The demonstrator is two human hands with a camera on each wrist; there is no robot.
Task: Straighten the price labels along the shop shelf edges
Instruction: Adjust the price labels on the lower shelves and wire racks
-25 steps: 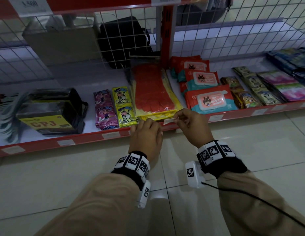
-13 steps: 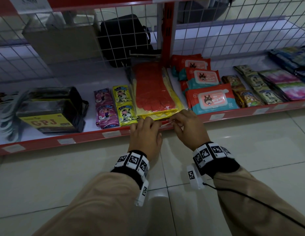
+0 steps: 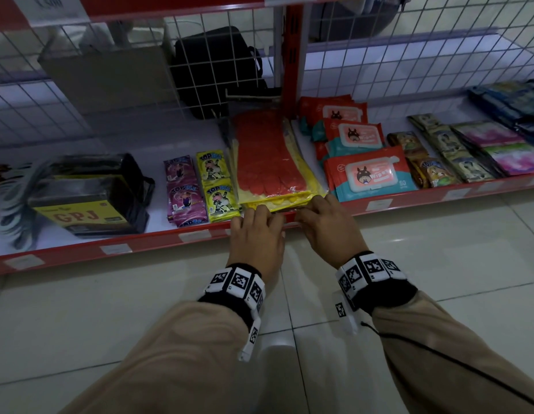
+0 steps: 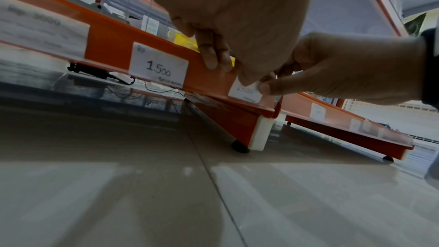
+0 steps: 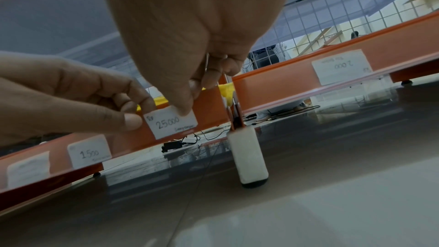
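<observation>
Both hands work one small white handwritten paper price label (image 5: 172, 122) reading 25.000, lying flat against the red metal shelf-edge strip (image 3: 158, 239), just left of the strip's white-capped end post (image 5: 249, 157). Left hand (image 3: 256, 237) pinches the label's left end with thumb and curled fingers. Right hand (image 3: 326, 225) presses its thumb on the top right corner, fingers curled behind the strip; it looks like a pinch. The label's long axis runs roughly along the strip but tilts a little against the strip's line in the right wrist view. Judgement: rotate it level, then seat it. Each hand has one end, neither nearer.

Counts on the strip left of the post: this label, one 1.500 label (image 4: 158, 65), plus at least one blurred label further left. Right of the post: one 2.000 label (image 5: 342, 66), several more too blurred to count.
</observation>
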